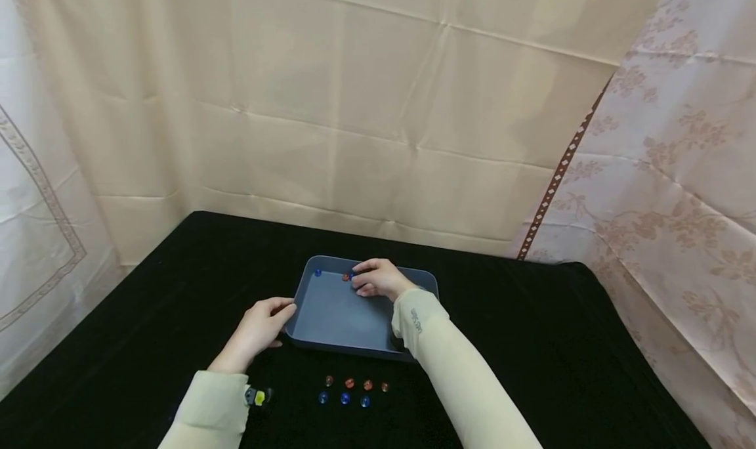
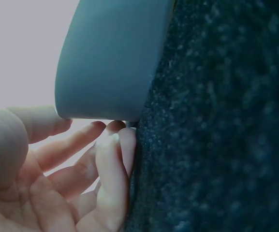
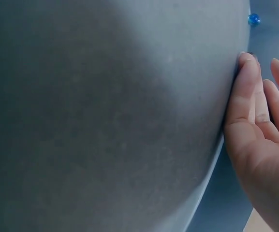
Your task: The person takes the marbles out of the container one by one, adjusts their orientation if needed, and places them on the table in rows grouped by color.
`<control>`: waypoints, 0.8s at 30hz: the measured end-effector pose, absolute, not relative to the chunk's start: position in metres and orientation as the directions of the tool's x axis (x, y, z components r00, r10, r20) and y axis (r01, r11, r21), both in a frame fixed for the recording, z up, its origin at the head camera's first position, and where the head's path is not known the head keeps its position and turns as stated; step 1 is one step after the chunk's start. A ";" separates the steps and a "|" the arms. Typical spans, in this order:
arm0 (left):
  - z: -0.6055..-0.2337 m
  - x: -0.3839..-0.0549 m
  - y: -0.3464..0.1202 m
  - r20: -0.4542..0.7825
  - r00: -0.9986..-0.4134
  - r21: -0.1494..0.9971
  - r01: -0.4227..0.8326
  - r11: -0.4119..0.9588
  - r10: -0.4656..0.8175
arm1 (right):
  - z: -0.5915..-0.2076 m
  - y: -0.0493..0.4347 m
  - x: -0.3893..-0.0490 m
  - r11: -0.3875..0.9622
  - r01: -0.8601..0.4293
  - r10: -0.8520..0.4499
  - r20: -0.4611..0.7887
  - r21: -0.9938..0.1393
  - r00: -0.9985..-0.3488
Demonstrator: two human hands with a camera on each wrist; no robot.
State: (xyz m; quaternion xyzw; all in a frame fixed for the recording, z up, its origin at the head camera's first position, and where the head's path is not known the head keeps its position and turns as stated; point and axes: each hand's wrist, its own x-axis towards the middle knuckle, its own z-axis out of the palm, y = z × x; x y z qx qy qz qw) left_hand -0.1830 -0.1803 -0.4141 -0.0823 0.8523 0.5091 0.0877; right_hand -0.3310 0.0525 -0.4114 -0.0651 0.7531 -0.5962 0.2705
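A shallow grey-blue tray (image 1: 339,318) lies on the black cloth. My left hand (image 1: 262,324) touches the tray's left side; in the left wrist view its thumb meets the rim and loosely bent fingers lie by the outer wall. Inside the tray, my right hand (image 1: 380,279) is low at the back wall, its thumb and fingertips apart. By those fingertips are a blue marble (image 1: 352,275) and an orange marble (image 1: 345,277). Farther left in the tray sits another blue marble (image 1: 317,273). The right wrist view shows one blue marble (image 3: 254,20); the fingers hide whatever lies behind them.
In front of the tray, several orange marbles (image 1: 350,383) form a row, with a row of blue marbles (image 1: 345,398) nearer me. Black cloth (image 1: 520,344) covers the table. A beige curtain (image 1: 331,127) hangs behind it, patterned cloths at both sides.
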 end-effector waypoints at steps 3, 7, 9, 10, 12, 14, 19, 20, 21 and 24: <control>-0.414 -0.183 -0.180 -0.235 -0.971 0.854 -0.232 0.466 -0.053 | -0.413 0.051 -0.333 0.289 0.224 -0.419 -0.333 -0.931 -0.845; -0.413 -0.183 -0.180 -0.241 -0.969 0.853 -0.238 0.464 -0.054 | -0.416 0.050 -0.334 0.308 0.216 -0.422 -0.336 -0.927 -0.842; -0.413 -0.183 -0.180 -0.239 -0.970 0.853 -0.236 0.465 -0.052 | -0.418 0.050 -0.334 0.311 0.212 -0.421 -0.334 -0.926 -0.843; -0.413 -0.183 -0.180 -0.238 -0.970 0.854 -0.234 0.465 -0.051 | -0.419 0.051 -0.334 0.312 0.210 -0.420 -0.333 -0.926 -0.844; -0.413 -0.183 -0.180 -0.236 -0.970 0.854 -0.232 0.466 -0.051 | -0.421 0.051 -0.333 0.315 0.202 -0.421 -0.327 -0.927 -0.846; -0.412 -0.183 -0.180 -0.233 -0.971 0.854 -0.230 0.467 -0.052 | -0.422 0.052 -0.332 0.319 0.198 -0.423 -0.326 -0.927 -0.846; -0.412 -0.182 -0.180 -0.227 -0.972 0.855 -0.225 0.467 -0.054 | -0.424 0.052 -0.330 0.359 0.156 -0.433 -0.312 -0.920 -0.846; -0.412 -0.181 -0.180 -0.225 -0.973 0.856 -0.224 0.467 -0.053 | -0.424 0.051 -0.330 0.369 0.150 -0.432 -0.311 -0.917 -0.847; -0.412 -0.181 -0.180 -0.225 -0.973 0.856 -0.223 0.466 -0.052 | -0.423 0.051 -0.330 0.379 0.143 -0.429 -0.311 -0.914 -0.848; -0.411 -0.181 -0.179 -0.224 -0.973 0.856 -0.222 0.466 -0.052 | -0.420 0.051 -0.328 0.405 0.134 -0.419 -0.314 -0.904 -0.852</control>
